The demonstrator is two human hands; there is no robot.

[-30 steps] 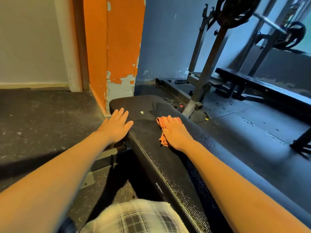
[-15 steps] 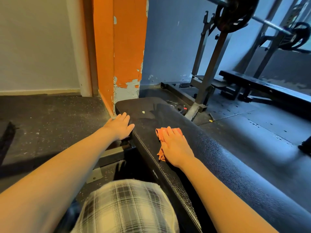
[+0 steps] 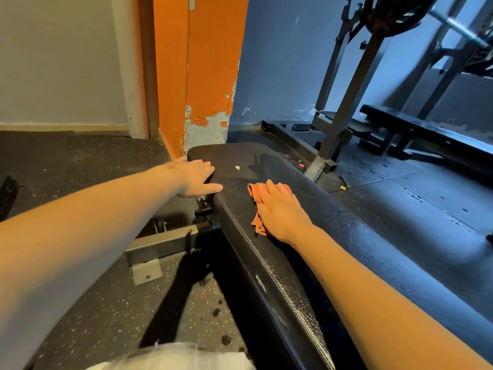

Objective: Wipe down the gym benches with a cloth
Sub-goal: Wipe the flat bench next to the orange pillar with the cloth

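Right fingers point(image 3: 277, 188): straight and close together, laid flat on the cloth; the right hand point(image 3: 281, 212) presses rather than grips.
Cloth point(image 3: 255, 194): orange, thin and crumpled, mostly under the palm, on the table's far half near its left edge.
Left fingers point(image 3: 205, 168): straight, slightly apart; the left hand point(image 3: 196, 180) rests on the table's left edge as a brace.
Wiping well: I would keep the palm flat so the cloth does not bunch, overlap long strokes, and carry them to the rounded far end and over the side seams.
Table point(image 3: 346, 249): long, narrow black padding with pebbled vinyl and rounded corners; it looks smeared ahead of the cloth.
Speck point(image 3: 237, 167): a small pale fleck beyond the cloth, probably lifted by one pass.
Frame point(image 3: 165, 243): square grey steel tube with a bolted foot plate.
Floor point(image 3: 80, 303): dark speckled rubber.
Second bench point(image 3: 426, 134): black and flat, well apart at the right, apparently awaiting its turn.
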